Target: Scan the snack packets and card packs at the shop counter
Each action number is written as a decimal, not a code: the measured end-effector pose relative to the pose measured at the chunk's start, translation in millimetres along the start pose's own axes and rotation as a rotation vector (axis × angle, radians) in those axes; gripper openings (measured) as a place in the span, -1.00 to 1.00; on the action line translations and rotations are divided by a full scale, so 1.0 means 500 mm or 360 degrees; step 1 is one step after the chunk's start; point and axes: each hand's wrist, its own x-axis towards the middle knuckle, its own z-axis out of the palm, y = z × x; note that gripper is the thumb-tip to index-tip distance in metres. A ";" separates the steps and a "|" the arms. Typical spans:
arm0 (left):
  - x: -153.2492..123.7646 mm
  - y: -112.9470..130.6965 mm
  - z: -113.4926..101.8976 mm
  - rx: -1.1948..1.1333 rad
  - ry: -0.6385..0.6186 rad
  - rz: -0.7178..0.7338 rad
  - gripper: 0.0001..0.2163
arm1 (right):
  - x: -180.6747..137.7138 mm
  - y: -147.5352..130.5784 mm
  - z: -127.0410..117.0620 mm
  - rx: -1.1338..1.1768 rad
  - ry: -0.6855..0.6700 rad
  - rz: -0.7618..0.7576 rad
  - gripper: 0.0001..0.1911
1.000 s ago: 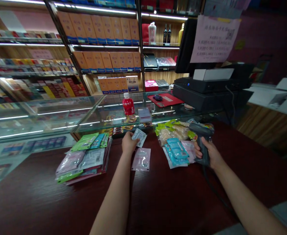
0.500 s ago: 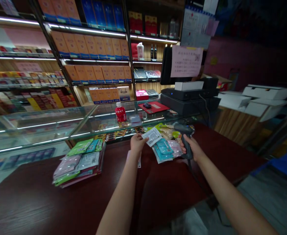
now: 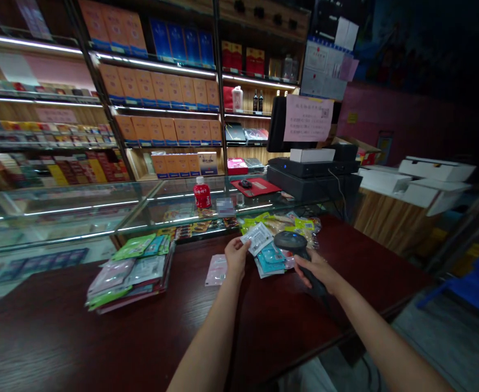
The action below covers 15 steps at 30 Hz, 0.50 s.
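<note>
One dark wooden counter borders a glass display case, where one red bottle stands at eleven o'clock from the left hand. That hand pinches one white packet; the right hand grips one scanner, at three o'clock from the packet. One pink packet lies at the left hand's eight o'clock; one packet stack, too overlapped to count, at nine.

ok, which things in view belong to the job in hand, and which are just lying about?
Part of the job:
pale packet, in the left hand
handheld scanner, in the right hand
likely also the blue packets, pink packet and packet pile on the counter

Just lying about:
red bottle on the glass case
computer mouse on the red mat
white boxes
</note>
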 end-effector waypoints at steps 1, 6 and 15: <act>-0.001 -0.003 0.000 0.0004 0.0002 -0.0012 -0.59 | -0.004 0.002 0.003 -0.0037 -0.0037 0.0004 -0.53; 0.005 -0.013 -0.007 0.0006 0.0029 -0.0039 -0.61 | -0.031 0.007 0.010 -0.0158 -0.0103 0.0098 -0.57; 0.014 -0.024 -0.011 0.0022 0.0016 0.0028 -0.68 | -0.077 -0.014 0.007 -0.0108 -0.0079 0.0102 -0.63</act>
